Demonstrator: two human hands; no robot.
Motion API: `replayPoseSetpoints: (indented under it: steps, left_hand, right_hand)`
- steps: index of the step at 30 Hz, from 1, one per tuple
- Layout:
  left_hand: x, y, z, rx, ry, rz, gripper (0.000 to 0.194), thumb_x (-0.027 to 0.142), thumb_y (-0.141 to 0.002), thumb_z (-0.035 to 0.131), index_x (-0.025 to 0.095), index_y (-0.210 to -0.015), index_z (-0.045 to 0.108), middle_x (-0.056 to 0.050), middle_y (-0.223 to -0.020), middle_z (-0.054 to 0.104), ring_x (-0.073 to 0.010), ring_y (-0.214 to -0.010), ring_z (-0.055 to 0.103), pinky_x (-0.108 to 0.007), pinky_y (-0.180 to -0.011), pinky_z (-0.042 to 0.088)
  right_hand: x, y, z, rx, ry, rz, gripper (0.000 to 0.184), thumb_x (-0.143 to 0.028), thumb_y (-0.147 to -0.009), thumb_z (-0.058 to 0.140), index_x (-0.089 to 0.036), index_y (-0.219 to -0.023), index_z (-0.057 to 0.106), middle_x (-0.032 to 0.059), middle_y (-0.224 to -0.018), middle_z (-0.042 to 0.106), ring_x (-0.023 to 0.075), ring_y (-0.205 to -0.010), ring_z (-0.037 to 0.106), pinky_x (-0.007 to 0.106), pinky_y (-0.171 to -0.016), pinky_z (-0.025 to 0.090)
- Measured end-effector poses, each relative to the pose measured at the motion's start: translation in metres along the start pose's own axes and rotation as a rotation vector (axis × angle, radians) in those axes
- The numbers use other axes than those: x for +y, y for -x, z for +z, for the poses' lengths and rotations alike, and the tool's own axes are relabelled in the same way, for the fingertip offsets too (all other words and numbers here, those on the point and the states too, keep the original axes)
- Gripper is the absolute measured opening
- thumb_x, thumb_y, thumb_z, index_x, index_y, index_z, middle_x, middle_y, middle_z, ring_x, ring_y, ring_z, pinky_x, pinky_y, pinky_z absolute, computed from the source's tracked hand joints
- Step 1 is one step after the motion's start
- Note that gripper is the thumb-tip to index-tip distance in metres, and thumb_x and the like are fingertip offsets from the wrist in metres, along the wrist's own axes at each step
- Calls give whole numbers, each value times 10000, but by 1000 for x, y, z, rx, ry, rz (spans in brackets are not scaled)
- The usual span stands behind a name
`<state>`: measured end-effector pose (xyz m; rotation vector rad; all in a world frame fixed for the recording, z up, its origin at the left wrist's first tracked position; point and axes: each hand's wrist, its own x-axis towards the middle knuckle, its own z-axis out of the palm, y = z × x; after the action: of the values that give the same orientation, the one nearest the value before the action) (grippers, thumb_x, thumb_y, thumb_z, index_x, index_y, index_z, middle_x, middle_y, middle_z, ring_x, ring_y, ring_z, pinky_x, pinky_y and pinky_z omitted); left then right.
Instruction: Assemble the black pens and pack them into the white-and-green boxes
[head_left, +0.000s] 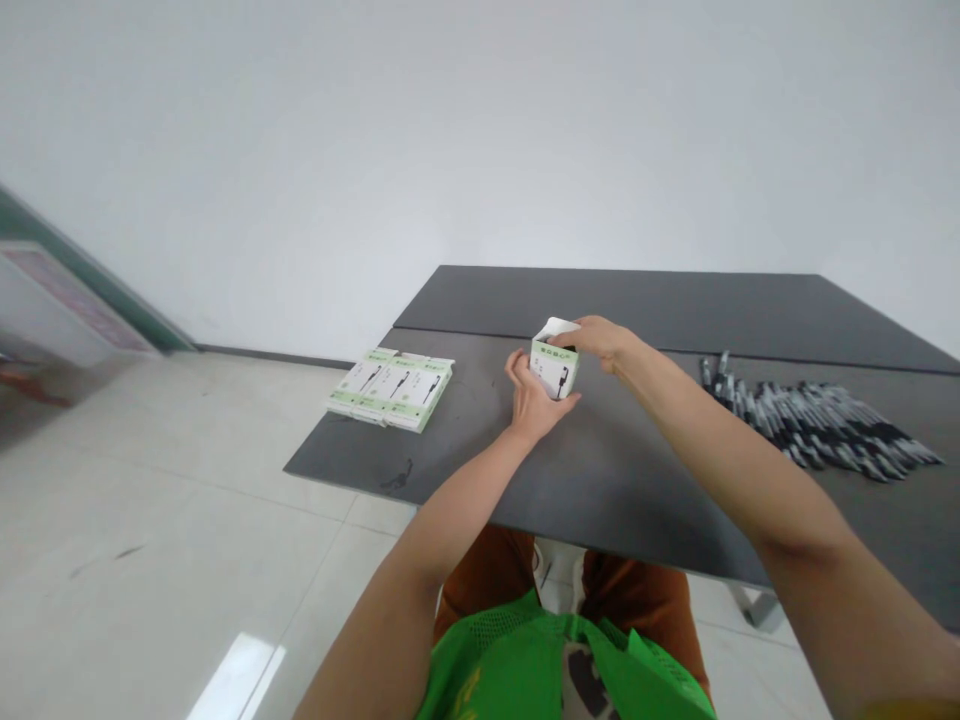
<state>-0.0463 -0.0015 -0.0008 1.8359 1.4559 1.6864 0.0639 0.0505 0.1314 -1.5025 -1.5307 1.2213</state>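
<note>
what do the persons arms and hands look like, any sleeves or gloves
Both arms are bare from hand to upper arm: no sleeves show, and no gloves, watch or rings can be seen on the left hand or the right hand. Below them show a green mesh garment and rust-orange trousers.

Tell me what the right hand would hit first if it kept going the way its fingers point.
The right hand points left, fingers on the open top of the small box. Going on, it would push into that box's flap first; beyond it probably the left hand, though depth is unclear.
</note>
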Motion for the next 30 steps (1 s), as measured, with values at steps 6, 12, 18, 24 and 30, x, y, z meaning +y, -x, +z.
replayPoseSetpoints:
  steps: [6,12,18,24,30]
  left_hand:
    - [0,-1,1,-93,10,-44,1028,339,-596,843,157,-1369,191,-180,-1324,358,-333,-1283,425,-486,-1075,409]
    - [5,-2,-3,-147,5,-130,944,340,-625,812,168,-1358,242,-165,-1297,476,-315,-1209,516,-469,-1014,460]
    - [4,-1,-2,-261,-66,-175,829,391,-674,758,164,-1313,281,-155,-1252,466,-313,-1192,519,-474,-982,478]
    - [3,0,-1,-243,-119,-140,840,332,-656,751,178,-1321,261,-145,-1297,362,-304,-1279,438,-449,-987,483]
    - [4,-2,-3,-277,-142,-177,768,385,-685,752,189,-1286,316,-138,-1216,534,-298,-1155,564,-443,-939,495]
  right_hand:
    - [-4,30,-7,-228,-389,2,216,-347,-718,705,-195,-871,702,42,-903,710,159,-816,585,272,-703,441]
    - [8,46,-18,-272,-385,-39,485,-315,-698,742,-358,-1172,649,-29,-1181,664,171,-1024,559,260,-724,410]
    - [13,49,-23,-152,-422,-14,373,-465,-758,628,-281,-1075,697,38,-1182,666,219,-1037,555,297,-696,387]
    - [15,49,-16,-53,-370,-35,358,-417,-760,587,-278,-1072,691,24,-1169,677,211,-1037,557,306,-711,363]
    - [29,35,-4,134,-381,-84,363,-378,-703,599,-244,-1021,711,24,-1009,712,190,-906,585,311,-719,398]
